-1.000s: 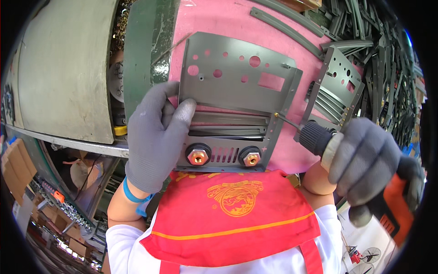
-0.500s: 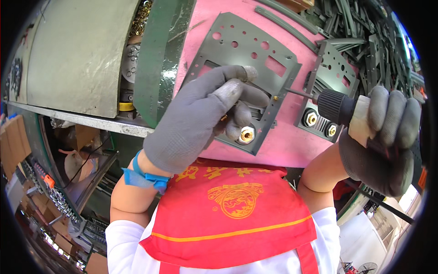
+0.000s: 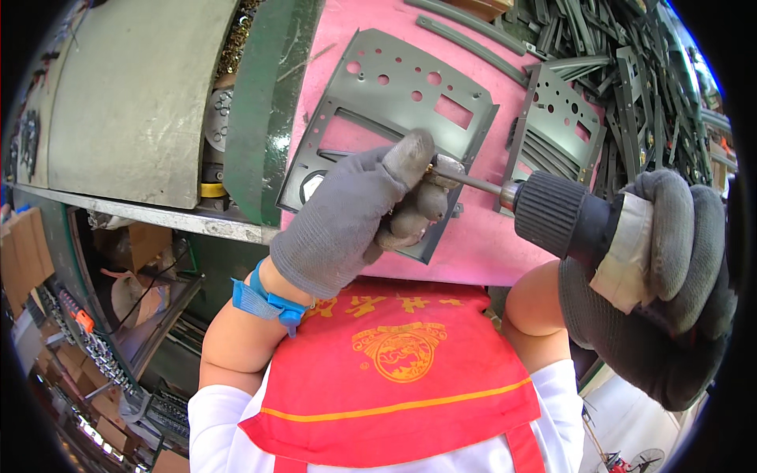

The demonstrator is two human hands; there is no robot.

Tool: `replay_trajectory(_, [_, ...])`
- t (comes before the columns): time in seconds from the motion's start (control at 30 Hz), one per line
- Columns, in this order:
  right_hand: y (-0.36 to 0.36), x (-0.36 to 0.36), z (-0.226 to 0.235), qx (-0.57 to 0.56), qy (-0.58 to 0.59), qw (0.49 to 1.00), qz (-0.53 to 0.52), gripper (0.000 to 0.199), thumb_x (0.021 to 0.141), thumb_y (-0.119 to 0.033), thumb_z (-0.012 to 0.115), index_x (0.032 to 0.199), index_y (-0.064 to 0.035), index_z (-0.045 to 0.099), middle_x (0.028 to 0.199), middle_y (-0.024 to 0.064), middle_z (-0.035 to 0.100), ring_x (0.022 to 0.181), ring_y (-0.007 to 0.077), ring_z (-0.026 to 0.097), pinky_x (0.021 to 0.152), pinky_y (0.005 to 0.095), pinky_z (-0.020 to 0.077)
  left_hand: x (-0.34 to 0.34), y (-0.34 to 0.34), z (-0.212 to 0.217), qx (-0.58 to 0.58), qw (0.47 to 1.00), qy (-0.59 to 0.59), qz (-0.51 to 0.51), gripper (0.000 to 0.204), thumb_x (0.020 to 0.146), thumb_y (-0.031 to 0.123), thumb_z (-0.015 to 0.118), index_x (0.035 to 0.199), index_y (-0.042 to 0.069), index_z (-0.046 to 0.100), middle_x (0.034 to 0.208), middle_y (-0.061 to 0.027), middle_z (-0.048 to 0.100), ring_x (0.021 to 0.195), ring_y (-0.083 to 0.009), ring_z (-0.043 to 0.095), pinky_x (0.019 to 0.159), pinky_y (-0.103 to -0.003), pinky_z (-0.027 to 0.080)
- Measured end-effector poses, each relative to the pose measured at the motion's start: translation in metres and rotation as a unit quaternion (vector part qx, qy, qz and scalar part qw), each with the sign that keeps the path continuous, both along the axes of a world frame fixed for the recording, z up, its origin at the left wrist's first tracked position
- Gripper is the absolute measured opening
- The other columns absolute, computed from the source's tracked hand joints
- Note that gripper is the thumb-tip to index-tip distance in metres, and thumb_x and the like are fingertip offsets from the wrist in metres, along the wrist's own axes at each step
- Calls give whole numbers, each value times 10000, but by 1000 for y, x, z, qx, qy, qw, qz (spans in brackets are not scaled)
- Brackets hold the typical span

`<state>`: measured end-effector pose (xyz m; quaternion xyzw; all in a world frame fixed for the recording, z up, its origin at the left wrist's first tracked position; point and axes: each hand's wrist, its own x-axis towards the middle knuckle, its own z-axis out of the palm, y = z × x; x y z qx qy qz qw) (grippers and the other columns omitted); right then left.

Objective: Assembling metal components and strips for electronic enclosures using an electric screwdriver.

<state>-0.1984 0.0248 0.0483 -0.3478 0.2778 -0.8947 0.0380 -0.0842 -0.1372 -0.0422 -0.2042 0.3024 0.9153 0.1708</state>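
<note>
My left hand (image 3: pixel 339 221), gloved in grey knit, has thumb and forefinger pinched together on a small brass screw (image 3: pixel 430 168) at the tip of the driver bit (image 3: pixel 481 186), above the near part of the grey perforated panel (image 3: pixel 386 102). My right hand (image 3: pixel 678 276), to the right of that panel, is wrapped round the tape-bound collar of the power screwdriver (image 3: pixel 556 213), its bit pointing left over the panel. I take the step to be setting the screw on the bit; whether it is fully seated I can't tell, as my fingertips cover it. As I judge it, the next move calls for a straight screw, a steady bit and a hole lined up on the panel's right flange. The panel itself lies askew on the pink work surface (image 3: pixel 481 248); right of it lies a similar, smaller-looking panel (image 3: pixel 560 120), beyond it metal strips (image 3: pixel 473 49), and farther right a heap of grey metal parts (image 3: pixel 662 118).
</note>
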Motion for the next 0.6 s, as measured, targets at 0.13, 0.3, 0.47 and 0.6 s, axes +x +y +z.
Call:
replay_trajectory(0.13, [-6,2,-3,-4,16,1000,13,209,690,-172,671,644,-215,472,590,-76,486,553,35,426,619,175,378,3,4,-2,103,993,30,49,480,1029,451,510,1143,1,633,810,7,582,616,-48,399,534,-203,336])
replay_trajectory(0.3, [-6,4,-11,-2,29,999,26,218,697,-187,668,632,-229,465,584,-80,482,556,32,413,624,170,376,7,1,16,60,996,-52,27,487,1040,416,500,1236,-23,582,844,-21,619,585,-55,337,547,-205,331])
replay_trajectory(0.47, [1,0,-17,25,22,999,16,221,700,-188,671,634,-229,464,586,-79,482,556,33,411,622,171,375,44,-20,27,-542,826,133,-80,374,790,214,786,1110,45,695,740,-38,573,620,-142,505,549,-328,394])
replay_trajectory(0.6, [4,-6,-28,58,11,998,10,223,701,-184,675,640,-226,464,591,-77,483,556,36,411,618,173,375,64,-14,-6,-814,508,260,-103,328,749,192,770,1060,111,703,674,-21,448,601,-193,527,510,-337,415])
